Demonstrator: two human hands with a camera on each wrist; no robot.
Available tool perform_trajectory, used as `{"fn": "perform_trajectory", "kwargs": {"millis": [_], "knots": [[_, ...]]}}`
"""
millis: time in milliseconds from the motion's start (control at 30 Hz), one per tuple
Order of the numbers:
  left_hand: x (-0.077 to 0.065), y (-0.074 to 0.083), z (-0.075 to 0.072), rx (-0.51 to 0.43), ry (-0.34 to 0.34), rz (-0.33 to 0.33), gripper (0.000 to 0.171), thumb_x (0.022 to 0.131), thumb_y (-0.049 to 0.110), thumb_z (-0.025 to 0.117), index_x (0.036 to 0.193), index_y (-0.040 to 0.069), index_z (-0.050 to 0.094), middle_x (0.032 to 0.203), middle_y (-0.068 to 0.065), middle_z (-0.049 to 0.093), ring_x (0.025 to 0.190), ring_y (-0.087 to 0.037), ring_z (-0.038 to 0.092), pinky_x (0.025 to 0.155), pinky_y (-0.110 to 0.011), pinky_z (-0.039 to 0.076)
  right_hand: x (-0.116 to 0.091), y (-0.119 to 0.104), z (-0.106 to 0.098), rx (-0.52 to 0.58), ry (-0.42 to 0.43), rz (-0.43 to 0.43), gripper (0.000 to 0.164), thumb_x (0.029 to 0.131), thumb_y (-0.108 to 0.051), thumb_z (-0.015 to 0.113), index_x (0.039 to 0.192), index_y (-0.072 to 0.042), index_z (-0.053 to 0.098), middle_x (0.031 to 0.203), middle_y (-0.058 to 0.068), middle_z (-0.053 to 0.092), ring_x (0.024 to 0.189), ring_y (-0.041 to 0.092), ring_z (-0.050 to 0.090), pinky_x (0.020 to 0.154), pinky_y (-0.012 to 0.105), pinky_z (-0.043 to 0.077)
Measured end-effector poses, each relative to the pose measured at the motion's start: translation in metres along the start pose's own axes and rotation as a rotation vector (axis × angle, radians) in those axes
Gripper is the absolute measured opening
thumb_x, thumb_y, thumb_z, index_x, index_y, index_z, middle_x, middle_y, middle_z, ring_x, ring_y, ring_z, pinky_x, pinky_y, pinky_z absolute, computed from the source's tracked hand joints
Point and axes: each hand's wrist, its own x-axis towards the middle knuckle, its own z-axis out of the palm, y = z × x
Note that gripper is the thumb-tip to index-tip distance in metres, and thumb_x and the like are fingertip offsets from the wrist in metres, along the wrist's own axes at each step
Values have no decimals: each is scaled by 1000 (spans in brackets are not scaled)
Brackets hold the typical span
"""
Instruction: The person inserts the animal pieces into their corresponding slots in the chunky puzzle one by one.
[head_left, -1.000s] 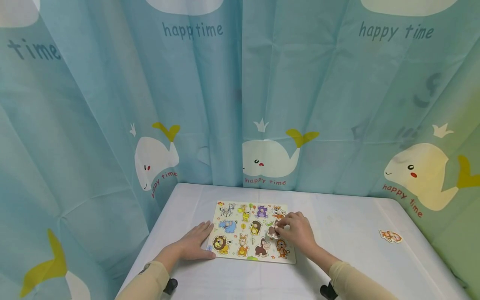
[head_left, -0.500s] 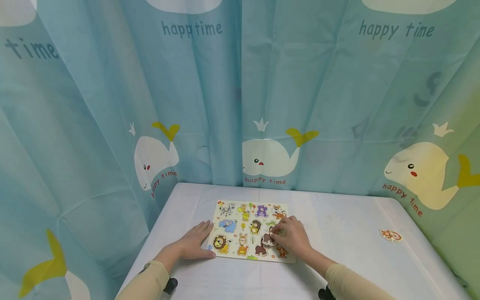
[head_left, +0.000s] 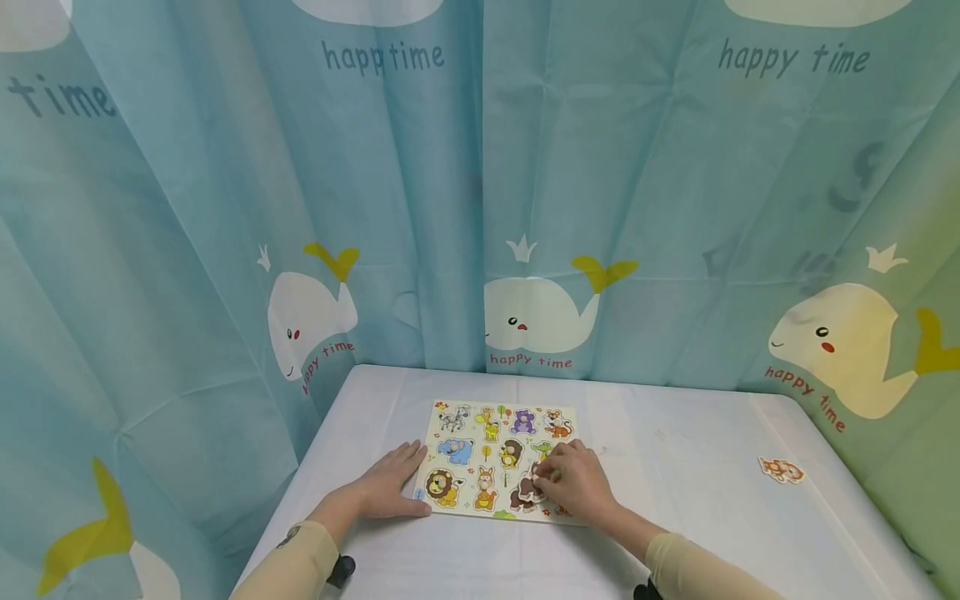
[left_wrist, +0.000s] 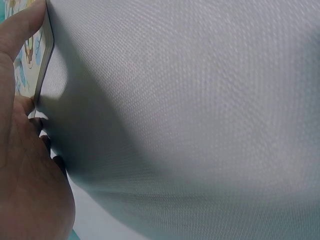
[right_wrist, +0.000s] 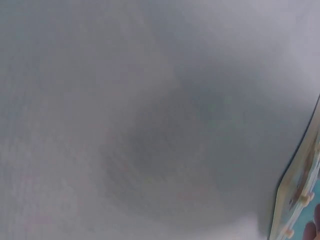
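On the table lies a wooden animal puzzle board (head_left: 471,507) with rows of colourful animals. My left hand (head_left: 384,485) rests at its left edge, fingers stretched out and thumb by the near corner; the left wrist view shows thumb and fingers against the board's edge (left_wrist: 44,70). My right hand (head_left: 579,482) pinches a dark brown gorilla-like puzzle piece (head_left: 531,483) between thumb and fingers. This piece overlaps the brown gorilla picture in the near row. The right hand hides the near right corner. In the right wrist view only fingertips (right_wrist: 310,232) show, beside small knobs (right_wrist: 306,199).
An orange-and-white animal puzzle piece (head_left: 782,472) lies apart on the right side of the white-covered table (head_left: 675,467). Behind the table hangs a blue curtain (head_left: 420,208) with whale prints.
My right hand has carried the brown gorilla-like piece toward the near side and slightly left, from the middle row to over the near row, uncovering the green crocodile. My left hand has stayed put.
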Motion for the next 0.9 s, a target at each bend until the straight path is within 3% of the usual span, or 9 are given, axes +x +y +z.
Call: {"fn": "perform_trajectory", "kwargs": {"millis": [900], "knots": [[0, 0, -1, -3, -2, -3, 107, 81, 60, 77, 160, 5, 31, 168, -14, 24, 155, -36, 18, 124, -56, 22, -6, -9, 10, 12, -32, 6, 13, 77, -26, 89, 76, -29, 77, 81, -20, 57, 79, 4, 41, 70, 27, 39]]}}
